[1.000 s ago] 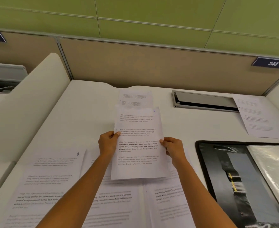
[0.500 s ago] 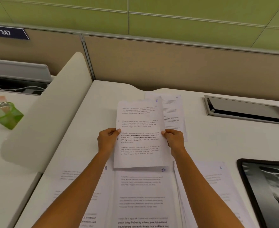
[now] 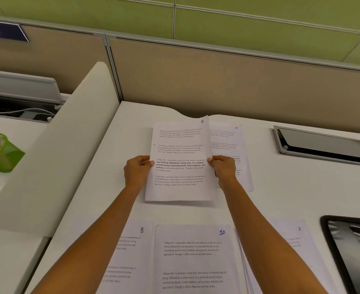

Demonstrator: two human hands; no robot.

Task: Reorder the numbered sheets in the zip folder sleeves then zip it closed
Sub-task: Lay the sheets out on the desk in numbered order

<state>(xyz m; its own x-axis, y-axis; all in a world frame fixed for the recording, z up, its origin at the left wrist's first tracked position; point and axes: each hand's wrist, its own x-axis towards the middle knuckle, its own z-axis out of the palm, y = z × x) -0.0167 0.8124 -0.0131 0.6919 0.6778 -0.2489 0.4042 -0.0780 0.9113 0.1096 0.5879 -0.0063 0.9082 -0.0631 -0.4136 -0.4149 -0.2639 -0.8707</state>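
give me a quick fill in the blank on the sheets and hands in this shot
1. The left hand and right hand both grip the held sheet, whose right edge hides part of the sheet numbered ____.
2. Between sheet 8 and sheet 3 lies the sheet numbered ____.
3. The mesh cup on the neighbouring desk is ____.
Missing words: 4, 10, green.

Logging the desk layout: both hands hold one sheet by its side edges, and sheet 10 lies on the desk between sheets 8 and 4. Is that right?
Not quite: the head view shows sheet 10 between sheet 8 and sheet 3; sheet 4 lies farther back, beside the held sheet. The left hand and right hand do hold that by its side edges.
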